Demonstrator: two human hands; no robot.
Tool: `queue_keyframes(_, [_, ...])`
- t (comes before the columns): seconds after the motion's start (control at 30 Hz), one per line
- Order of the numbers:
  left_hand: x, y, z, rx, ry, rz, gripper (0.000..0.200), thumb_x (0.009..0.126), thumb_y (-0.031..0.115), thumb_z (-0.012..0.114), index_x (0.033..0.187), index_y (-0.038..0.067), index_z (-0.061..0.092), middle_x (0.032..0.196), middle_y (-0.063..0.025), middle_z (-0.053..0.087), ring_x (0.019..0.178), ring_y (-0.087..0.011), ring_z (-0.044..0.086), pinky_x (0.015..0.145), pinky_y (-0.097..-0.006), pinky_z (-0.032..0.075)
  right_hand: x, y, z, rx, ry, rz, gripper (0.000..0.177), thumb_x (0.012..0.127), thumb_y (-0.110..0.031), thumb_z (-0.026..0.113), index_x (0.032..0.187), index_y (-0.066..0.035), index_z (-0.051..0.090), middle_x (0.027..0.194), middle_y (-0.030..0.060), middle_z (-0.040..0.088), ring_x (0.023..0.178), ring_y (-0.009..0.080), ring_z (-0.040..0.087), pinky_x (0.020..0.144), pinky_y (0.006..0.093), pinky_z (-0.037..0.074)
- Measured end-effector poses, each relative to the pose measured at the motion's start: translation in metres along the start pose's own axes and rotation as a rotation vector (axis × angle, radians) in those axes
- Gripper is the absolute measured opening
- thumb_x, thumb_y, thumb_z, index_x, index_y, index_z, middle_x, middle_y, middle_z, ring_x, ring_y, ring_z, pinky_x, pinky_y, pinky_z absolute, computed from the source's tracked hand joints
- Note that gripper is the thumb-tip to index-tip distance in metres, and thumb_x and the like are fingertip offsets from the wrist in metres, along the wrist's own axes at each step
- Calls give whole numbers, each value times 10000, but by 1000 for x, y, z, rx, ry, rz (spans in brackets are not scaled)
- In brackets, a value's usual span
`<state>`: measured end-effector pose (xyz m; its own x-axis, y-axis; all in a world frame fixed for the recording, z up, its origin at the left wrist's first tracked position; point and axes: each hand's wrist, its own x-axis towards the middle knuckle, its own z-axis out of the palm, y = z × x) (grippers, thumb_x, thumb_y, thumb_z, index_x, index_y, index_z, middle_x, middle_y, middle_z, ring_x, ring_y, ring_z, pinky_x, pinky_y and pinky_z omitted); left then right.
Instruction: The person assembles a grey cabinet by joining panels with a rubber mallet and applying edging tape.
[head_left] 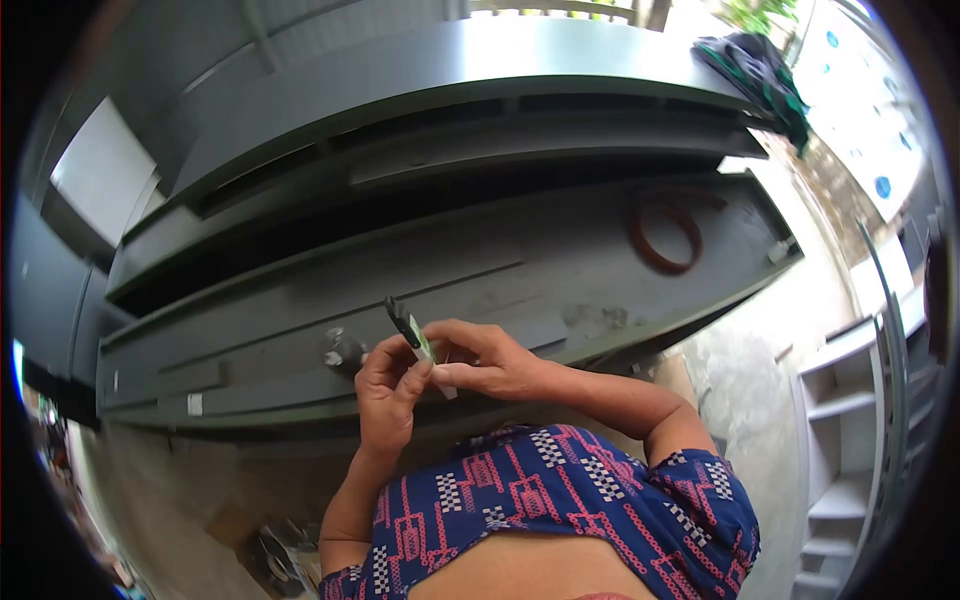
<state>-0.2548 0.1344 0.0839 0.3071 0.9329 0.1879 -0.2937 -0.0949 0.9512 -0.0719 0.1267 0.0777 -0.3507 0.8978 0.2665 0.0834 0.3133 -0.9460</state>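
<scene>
Both hands meet in front of the body, near the front edge of a long grey panel unit. My left hand (390, 385) is closed, its thumb and fingers pinching the lower part of a slim black and green item (405, 322). My right hand (490, 362) is closed too, thumb and fingertips on the same item from the right. The item tilts up and left, its black end on top; a small pale piece shows below the fingers. What exactly it is cannot be made out. Just left of the hands, a dark round object with a clear wrapping (343, 348) lies on the unit.
A brown coiled strip (665, 240) lies on the long grey unit (450, 268). Dark cloth (757, 75) hangs over the far panel's right end. A white shelf frame (840, 430) stands at the right. Assorted items (275, 560) lie on the floor at lower left.
</scene>
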Motion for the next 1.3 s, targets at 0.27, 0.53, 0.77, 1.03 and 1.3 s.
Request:
queue_keyframes(0.27, [43, -33, 51, -72, -244, -292, 312, 891, 117, 627, 1167, -1, 542, 1052, -78, 612, 972, -174, 623, 797, -321, 565, -41, -1, -59, -41, 233, 148, 369, 900, -225, 590, 1216, -41, 533, 718, 52, 611, 655, 136, 601, 554, 271, 477])
queue_keyframes(0.53, [32, 7, 32, 451, -225, -4, 403, 849, 89, 649, 1231, -13, 567, 1180, -84, 578, 1134, -192, 543, 948, -321, 451, -125, 42, -246, 363, 1340, 124, 199, 941, -242, 491, 1007, -54, 493, 776, 152, 641, 514, 185, 592, 460, 286, 484])
queue_keyframes(0.77, [0, 44, -38, 463, 253, 172, 373, 864, 74, 635, 1210, -45, 565, 1148, -123, 607, 1080, -180, 570, 934, -303, 447, -299, 158, -471, 390, 1767, 240, 190, 902, -152, 522, 1026, -19, 464, 853, 223, 612, 645, 342, 607, 502, 426, 462])
queue_keyframes(1.03, [-36, 34, -81, 405, 602, 202, 364, 881, 146, 642, 1199, -19, 581, 1074, -88, 632, 985, -137, 593, 806, -255, 488, -400, 188, -549, -1161, 1016, 699, 463, 845, -391, 661, 1085, 5, 666, 909, 180, 680, 769, 284, 597, 737, 392, 477])
queue_keyframes(1.3, [-50, 14, -92, 355, 679, 157, 314, 879, 118, 672, 1148, -31, 605, 989, -47, 627, 884, -85, 570, 751, -210, 472, -363, 152, -571, -877, 1276, 743, 557, 848, -271, 660, 1305, 8, 506, 1217, 163, 563, 1051, 273, 588, 936, 348, 446])
